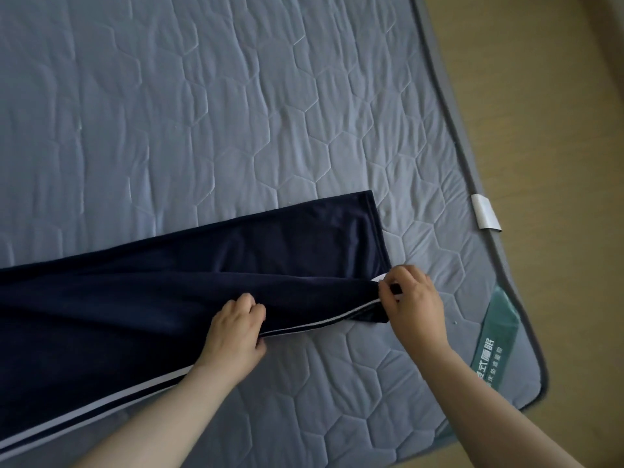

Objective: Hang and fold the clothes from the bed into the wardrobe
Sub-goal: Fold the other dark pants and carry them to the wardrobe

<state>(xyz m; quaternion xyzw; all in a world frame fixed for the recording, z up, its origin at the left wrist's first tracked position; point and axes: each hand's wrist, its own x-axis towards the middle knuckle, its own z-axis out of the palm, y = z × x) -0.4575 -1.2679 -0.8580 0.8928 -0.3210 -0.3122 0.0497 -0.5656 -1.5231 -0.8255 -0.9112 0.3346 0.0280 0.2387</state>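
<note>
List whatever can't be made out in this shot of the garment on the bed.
- Head view: the navy garment runs off the left edge, hiding its other end.
- Head view: the right hand covers the hem corner it pinches.
- Head view: print on the green label is blurred, partly behind the right forearm.
- Head view: the wardrobe lies outside the frame.
</note>
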